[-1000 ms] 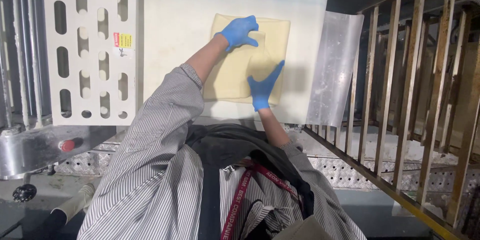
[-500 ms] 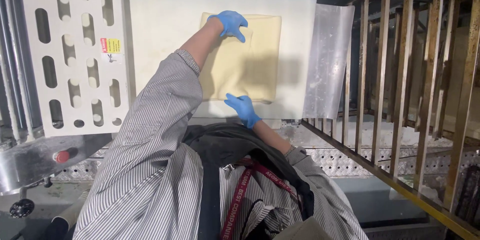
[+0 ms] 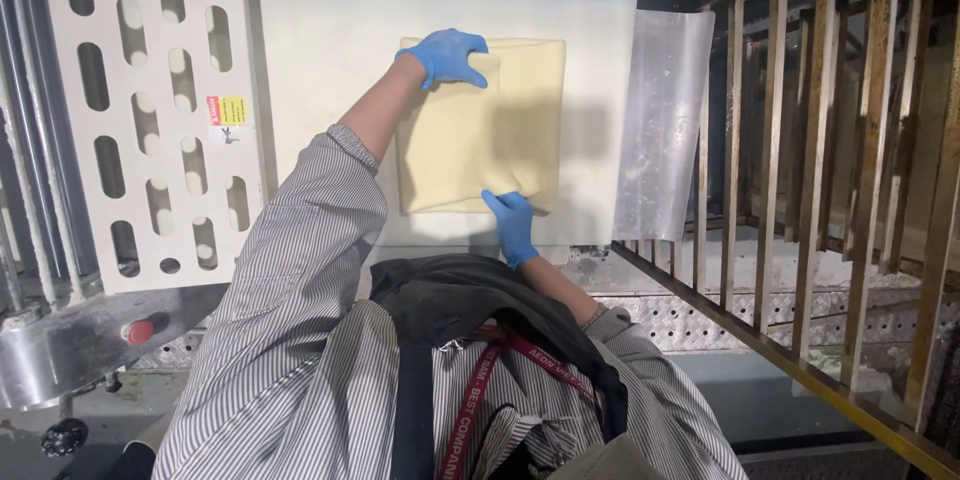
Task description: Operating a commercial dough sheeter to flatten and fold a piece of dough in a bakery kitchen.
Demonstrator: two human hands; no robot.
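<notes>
A pale yellow, square dough slab [image 3: 470, 140] lies flat on a white conveyor belt [image 3: 320, 70] in front of me. My left hand [image 3: 445, 55], in a blue glove, reaches out to the slab's far left corner and curls over a folded flap there. Also gloved in blue, my right hand [image 3: 512, 225] grips the slab's near edge just right of the middle. My striped sleeves and a dark apron [image 3: 450, 300] fill the lower part of the view.
A white perforated guard [image 3: 150, 110] with a yellow sticker stands left of the belt. Below it is a metal housing with a red button [image 3: 140, 332]. A floured metal plate [image 3: 660, 130] hangs off the belt's right side. A rusty barred railing [image 3: 800, 190] runs along the right.
My right hand has come back from the middle of the slab to its near edge. My left hand has stayed at the far left corner.
</notes>
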